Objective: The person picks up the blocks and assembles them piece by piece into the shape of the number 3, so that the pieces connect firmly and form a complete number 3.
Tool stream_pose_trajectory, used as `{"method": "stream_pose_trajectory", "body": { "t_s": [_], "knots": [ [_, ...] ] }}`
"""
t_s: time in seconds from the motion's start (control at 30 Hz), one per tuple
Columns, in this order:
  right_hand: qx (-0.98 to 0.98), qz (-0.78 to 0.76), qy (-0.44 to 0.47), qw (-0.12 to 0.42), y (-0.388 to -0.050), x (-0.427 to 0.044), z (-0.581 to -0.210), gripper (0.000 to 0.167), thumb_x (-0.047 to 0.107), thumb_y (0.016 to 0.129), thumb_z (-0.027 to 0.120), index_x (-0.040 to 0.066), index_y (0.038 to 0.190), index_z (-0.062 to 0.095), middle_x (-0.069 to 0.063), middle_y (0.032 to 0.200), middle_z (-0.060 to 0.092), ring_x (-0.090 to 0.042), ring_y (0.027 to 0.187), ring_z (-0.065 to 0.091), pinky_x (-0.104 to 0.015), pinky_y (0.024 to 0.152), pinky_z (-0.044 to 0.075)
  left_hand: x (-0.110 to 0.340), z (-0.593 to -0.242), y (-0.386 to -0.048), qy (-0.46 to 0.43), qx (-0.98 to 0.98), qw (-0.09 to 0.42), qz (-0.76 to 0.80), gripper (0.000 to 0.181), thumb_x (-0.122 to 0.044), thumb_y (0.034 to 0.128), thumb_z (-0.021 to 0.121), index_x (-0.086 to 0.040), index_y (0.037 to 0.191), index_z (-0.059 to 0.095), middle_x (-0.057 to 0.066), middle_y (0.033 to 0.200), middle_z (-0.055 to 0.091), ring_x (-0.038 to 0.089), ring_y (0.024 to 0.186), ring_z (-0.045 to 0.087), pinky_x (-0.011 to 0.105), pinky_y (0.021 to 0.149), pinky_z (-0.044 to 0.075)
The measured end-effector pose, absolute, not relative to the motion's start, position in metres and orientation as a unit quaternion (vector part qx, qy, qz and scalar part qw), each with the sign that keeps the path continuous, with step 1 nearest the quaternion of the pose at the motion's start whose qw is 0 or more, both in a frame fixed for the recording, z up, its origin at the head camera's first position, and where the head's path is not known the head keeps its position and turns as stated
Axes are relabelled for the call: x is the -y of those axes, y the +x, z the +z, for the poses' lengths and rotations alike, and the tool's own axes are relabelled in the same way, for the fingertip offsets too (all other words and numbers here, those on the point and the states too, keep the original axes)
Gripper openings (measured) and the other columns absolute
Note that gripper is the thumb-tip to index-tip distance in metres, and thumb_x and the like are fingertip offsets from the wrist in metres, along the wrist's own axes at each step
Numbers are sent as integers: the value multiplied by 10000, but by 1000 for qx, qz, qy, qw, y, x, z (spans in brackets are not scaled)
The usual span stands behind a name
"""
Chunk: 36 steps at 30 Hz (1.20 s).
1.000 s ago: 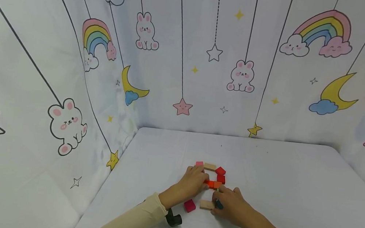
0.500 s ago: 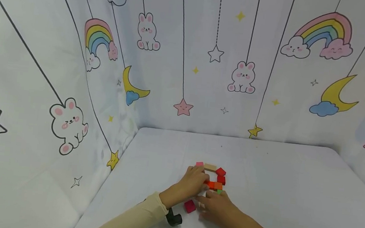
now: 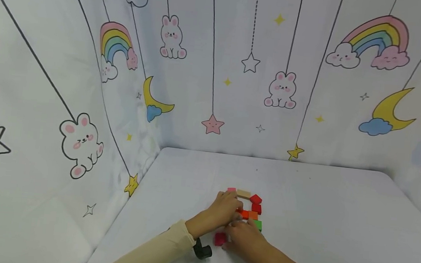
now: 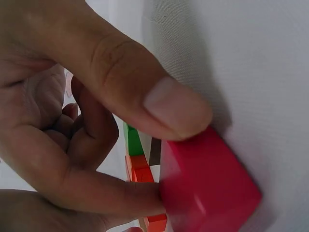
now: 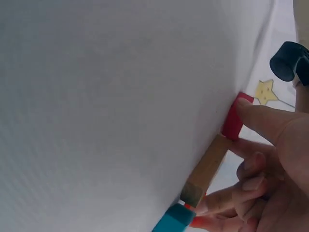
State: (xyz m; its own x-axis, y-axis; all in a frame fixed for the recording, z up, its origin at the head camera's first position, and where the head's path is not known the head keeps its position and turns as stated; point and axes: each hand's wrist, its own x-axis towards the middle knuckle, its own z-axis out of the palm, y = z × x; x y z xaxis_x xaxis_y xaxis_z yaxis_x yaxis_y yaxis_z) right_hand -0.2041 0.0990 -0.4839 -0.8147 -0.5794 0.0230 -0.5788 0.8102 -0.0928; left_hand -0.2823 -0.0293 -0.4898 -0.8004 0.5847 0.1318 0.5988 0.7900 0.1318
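Note:
My right hand (image 3: 248,242) pinches a dark red block (image 3: 220,239) between thumb and index finger, low on the white table. In the right wrist view, this block meets the end of a wooden block (image 5: 206,169), and a teal block (image 5: 175,218) sits at the wood's other end. The remaining fingers of that hand are curled in. My left hand (image 3: 222,211) rests farther up, its fingers curled at the left end of a red-orange block (image 3: 244,214); its grip is partly hidden. An orange block (image 3: 253,215) and a green block (image 3: 257,224) continue to the right.
Beyond the hands, a pink block (image 3: 231,190), a wooden block (image 3: 243,194) and two red blocks, one pointed (image 3: 255,199), form an arc. A black wrist camera (image 3: 203,252) sits below my left forearm. A patterned curtain (image 3: 217,64) surrounds the table (image 3: 321,210).
My right hand has moved left from the teal block, across the near wooden block, to the dark red block, which has turned straighter. The green block has come into view. My left hand stays put.

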Motion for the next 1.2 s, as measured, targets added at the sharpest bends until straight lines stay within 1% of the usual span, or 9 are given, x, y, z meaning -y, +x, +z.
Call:
{"method": "stream_pose_trajectory", "body": {
  "t_s": [0.03,0.1,0.2,0.27,0.37,0.5,0.8,1.0,1.2],
  "knots": [
    [-953,-48,-299,0,-204,-99,-484,387,420,820,904,170,1091,787,33,1017,761,-157,984,690,-448,802,453,29,-489,-282,-314,945,43,-79,150,-352,946,802,-224,1024,800,-77,978,629,100,1000,533,347,918,413],
    [-957,-54,-284,-2,-204,-98,-484,388,431,807,911,154,1046,781,34,982,756,-165,964,686,-452,804,441,28,-487,-282,-313,946,45,-70,151,-352,943,804,-225,1025,800,-73,983,638,99,1004,539,352,917,418],
    [-960,-66,-272,-12,-204,-99,-485,378,440,789,923,151,976,767,65,894,720,-147,903,668,-421,779,400,28,-485,-281,-312,947,46,-68,136,-335,945,805,-223,1023,806,-70,981,645,103,1008,546,354,921,424],
    [-961,-75,-264,-16,-204,-101,-484,377,441,787,924,152,961,756,90,859,689,-125,859,641,-408,763,355,29,-484,-280,-311,947,44,-70,114,-309,952,799,-222,1025,808,-68,984,644,107,1009,546,356,928,424],
    [-962,-80,-259,-27,-204,-103,-484,369,433,784,927,157,914,720,110,821,653,-108,805,617,-405,758,330,28,-485,-281,-311,947,42,-70,86,-278,957,791,-223,1022,803,-70,981,637,98,1000,536,353,925,419],
    [-963,-79,-256,-34,-204,-106,-484,385,432,775,935,169,878,673,117,784,607,-101,761,583,-404,745,308,28,-487,-281,-308,948,39,-71,94,-275,960,787,-223,1037,796,-72,985,628,90,990,528,353,921,416],
    [-964,-79,-250,-36,-204,-107,-486,384,421,772,939,187,840,641,123,753,573,-95,744,568,-395,738,300,29,-489,-281,-309,947,37,-83,130,-306,952,799,-216,1046,798,-71,966,613,92,973,524,362,925,419],
    [-964,-93,-248,-34,-204,-109,-488,360,392,763,949,176,883,688,109,811,644,-105,799,611,-412,758,317,28,-489,-281,-307,948,35,-78,127,-301,961,791,-226,1063,805,-75,954,617,91,972,520,352,920,419],
    [-964,-96,-246,-29,-206,-110,-487,358,396,762,947,177,904,703,106,833,670,-107,815,605,-440,775,347,28,-486,-281,-306,948,32,-78,138,-306,959,794,-223,1068,806,-72,954,627,92,974,524,357,924,423]
  ]
}}
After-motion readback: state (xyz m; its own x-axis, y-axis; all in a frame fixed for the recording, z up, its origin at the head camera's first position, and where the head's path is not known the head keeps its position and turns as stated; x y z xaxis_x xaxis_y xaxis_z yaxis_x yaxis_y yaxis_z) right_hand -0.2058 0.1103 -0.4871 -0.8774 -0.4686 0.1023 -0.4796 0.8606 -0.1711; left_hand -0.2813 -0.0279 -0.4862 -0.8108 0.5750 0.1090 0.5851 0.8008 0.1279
